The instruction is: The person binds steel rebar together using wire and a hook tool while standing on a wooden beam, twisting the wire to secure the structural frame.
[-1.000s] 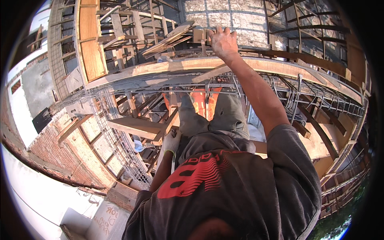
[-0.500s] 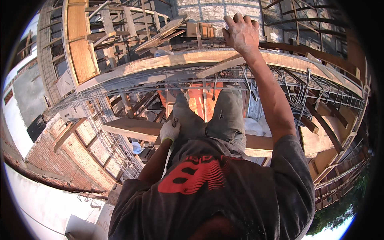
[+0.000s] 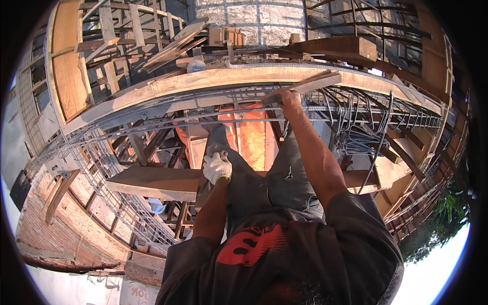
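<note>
My right hand is bare and closed around a short wooden board. The board slants across the edge of a long timber form, its far end raised toward the right. My left hand, in a pale work glove, rests by my left thigh with its fingers curled. Whatever lies inside those fingers is hidden. Below the board run long steel reinforcing bars, and several bent steel stirrups are bunched to the right of my right hand.
A wide plank crosses near my legs. An orange sheet lies below, between my knees. A thick timber beam and loose boards lie beyond the form. A brick wall stands lower left.
My right hand has come down and back from its raised place beyond the form and taken hold of the board. My left hand stays by my thigh. The view has shifted right.
</note>
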`<state>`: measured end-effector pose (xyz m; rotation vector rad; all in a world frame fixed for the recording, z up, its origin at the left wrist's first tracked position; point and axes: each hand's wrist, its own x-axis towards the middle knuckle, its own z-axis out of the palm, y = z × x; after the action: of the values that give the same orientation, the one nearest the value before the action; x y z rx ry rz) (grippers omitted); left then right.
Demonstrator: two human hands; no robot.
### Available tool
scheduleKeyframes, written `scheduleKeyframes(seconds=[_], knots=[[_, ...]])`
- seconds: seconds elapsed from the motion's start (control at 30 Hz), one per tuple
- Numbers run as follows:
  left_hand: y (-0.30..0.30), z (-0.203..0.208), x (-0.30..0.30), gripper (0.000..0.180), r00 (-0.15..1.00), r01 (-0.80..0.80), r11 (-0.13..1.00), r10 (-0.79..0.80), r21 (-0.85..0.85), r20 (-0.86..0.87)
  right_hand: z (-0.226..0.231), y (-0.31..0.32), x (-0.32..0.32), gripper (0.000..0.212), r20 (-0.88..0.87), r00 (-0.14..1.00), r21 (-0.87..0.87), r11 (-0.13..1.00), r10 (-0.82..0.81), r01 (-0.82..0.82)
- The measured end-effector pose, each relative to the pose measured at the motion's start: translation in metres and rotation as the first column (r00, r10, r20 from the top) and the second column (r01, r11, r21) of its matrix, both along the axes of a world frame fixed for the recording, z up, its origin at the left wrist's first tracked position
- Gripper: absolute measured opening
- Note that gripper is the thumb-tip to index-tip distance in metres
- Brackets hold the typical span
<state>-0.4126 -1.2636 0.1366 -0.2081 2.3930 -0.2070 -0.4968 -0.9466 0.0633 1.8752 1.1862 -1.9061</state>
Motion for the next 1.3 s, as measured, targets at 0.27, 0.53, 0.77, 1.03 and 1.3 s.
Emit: scheduleKeyframes(seconds=[0.27, 0.53, 0.77, 1.03, 1.3], knots=[[0.001, -0.007, -0.017, 0.029, 1.0, 0.004, 1.0, -0.003, 0.014, -0.016, -0.018, -0.017, -0.008, 0.031, -0.251, 0.934, 0.113, 0.95, -0.255, 0.289], [0.01, -0.017, -0.012, 0.025, 0.995, 0.098, 0.995, -0.098, 0.001, -0.034, -0.041, 0.017, -0.078, 0.037, 0.075, 0.975, 0.454, 0.863, 0.21, -0.22], [0.006, -0.03, 0.0, 0.031, 0.996, 0.076, 0.997, -0.075, 0.011, -0.053, 0.041, 0.097, 0.065, 0.039, 0.279, 0.847, 0.72, 0.485, 0.454, -0.497], [0.013, -0.026, -0.008, 0.036, 0.993, 0.105, 0.992, -0.1, 0.073, -0.065, 0.003, 0.131, 0.167, 0.08, 0.671, 0.739, 0.58, 0.581, 0.055, -0.571], [0.011, -0.048, -0.004, 0.038, 0.997, -0.05, 0.989, 0.058, 0.138, -0.059, -0.012, 0.154, 0.185, 0.069, 0.419, 0.882, 0.692, 0.554, 0.214, -0.463]])
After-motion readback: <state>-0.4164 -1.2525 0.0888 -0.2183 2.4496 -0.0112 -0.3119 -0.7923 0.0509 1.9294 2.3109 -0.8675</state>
